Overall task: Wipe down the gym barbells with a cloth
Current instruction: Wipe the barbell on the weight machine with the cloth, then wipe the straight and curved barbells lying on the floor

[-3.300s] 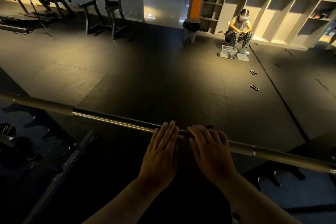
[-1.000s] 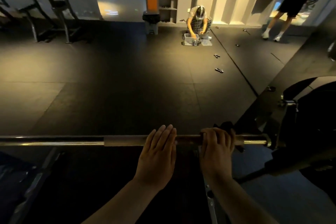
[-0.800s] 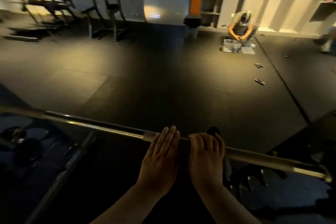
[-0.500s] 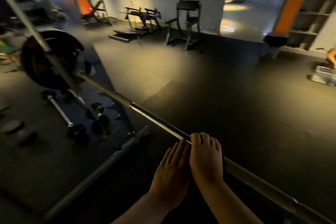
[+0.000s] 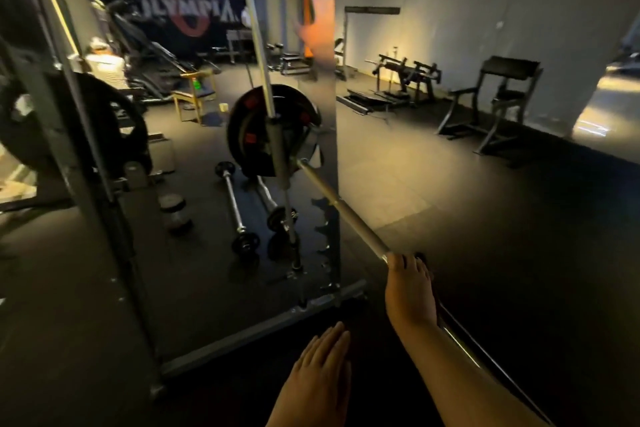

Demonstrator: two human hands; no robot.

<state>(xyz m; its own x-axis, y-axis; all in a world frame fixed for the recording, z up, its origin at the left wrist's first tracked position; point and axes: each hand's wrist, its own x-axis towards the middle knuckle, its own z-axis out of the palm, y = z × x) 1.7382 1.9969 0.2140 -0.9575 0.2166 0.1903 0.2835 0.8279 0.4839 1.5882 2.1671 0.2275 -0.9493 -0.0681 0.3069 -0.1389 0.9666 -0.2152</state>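
Head view: right hand (image 5: 410, 291) curls fingers (image 5: 398, 262) around barbell (image 5: 346, 215); left hand (image 5: 318, 378) flat, empty; dark gym floor (image 5: 519, 253).

Right hand (image 5: 410, 288) curled over barbell (image 5: 346, 215), dark cloth (image 5: 421, 256) under fingers; left hand (image 5: 318, 378) flat, off barbell.

Dark rubber floor (image 5: 485, 218) spreads beyond the right hand (image 5: 410, 291); a grey wall (image 5: 450, 10) stands far ahead. A wooden chair (image 5: 194, 90) sits far up-left.
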